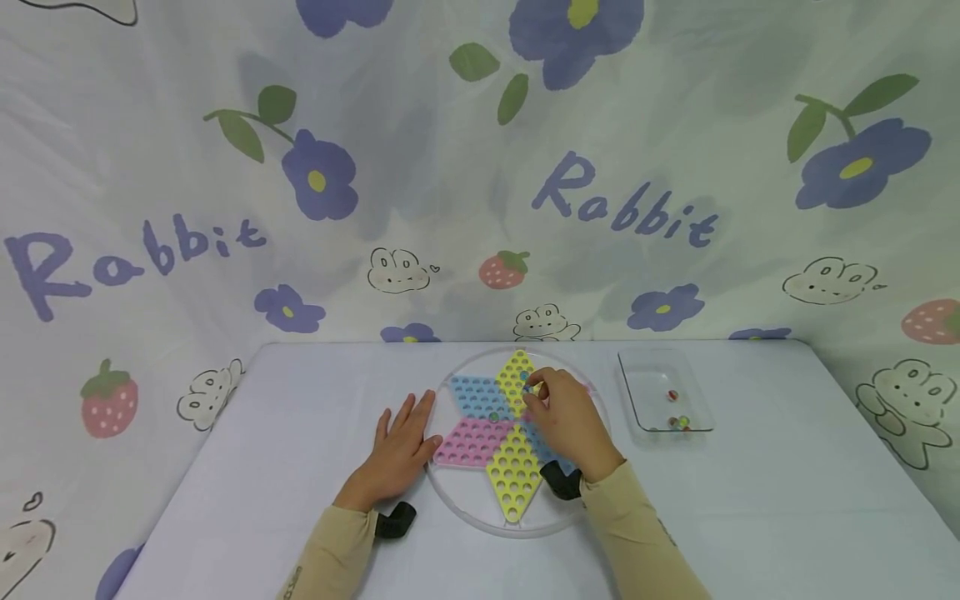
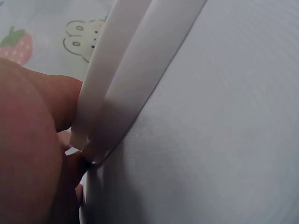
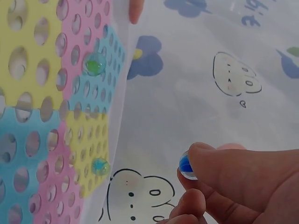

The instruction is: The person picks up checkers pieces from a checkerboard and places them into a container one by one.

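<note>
A round Chinese checkers board (image 1: 512,467) with a star of yellow, pink and light-blue holed sections lies on the table. My right hand (image 1: 566,421) is over the star's upper right part, pinching a clear marble with a blue swirl (image 3: 187,166) between thumb and fingers. On the board sit a green marble (image 3: 95,64) near the middle and a light-blue marble (image 3: 100,166) in the far yellow section. My left hand (image 1: 401,454) lies at the left edge with its fingers extended, the thumb at the board's white rim (image 2: 110,79).
Right of the board stands a clear plastic box (image 1: 630,392) with several marbles (image 1: 679,423) in it. White cloth covers the table (image 1: 787,500). A printed curtain (image 1: 465,167) hangs behind the far edge.
</note>
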{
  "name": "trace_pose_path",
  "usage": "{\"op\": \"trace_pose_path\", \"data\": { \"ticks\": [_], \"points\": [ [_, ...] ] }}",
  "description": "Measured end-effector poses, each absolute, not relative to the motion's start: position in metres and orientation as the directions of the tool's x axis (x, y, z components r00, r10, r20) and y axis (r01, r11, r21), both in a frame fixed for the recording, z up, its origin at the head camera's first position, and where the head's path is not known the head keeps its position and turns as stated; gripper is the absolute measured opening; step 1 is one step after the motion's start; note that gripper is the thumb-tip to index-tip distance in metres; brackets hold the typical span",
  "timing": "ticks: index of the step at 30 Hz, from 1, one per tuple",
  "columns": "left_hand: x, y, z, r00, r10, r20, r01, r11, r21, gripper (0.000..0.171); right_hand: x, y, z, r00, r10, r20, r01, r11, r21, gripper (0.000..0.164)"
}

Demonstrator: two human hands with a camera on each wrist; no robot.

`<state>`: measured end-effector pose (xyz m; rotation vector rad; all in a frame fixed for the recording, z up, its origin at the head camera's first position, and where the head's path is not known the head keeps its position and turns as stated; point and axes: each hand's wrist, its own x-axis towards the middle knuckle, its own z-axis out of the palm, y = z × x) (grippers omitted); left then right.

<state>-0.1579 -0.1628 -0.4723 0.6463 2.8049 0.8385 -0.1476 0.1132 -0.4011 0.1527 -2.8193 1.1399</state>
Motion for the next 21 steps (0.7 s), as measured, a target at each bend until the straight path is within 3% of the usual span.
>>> {"op": "trace_pose_path", "data": {
  "ticks": [21],
  "points": [
    [-0.157, -0.162, -0.471, -0.900, 0.435, -0.006, 0.360, 0.752, 0.552, 0.069, -0.136, 0.140, -0.396, -0.979, -0.024, 0.204, -0.162, 0.703, -0.693, 0.021]
  ]
}}
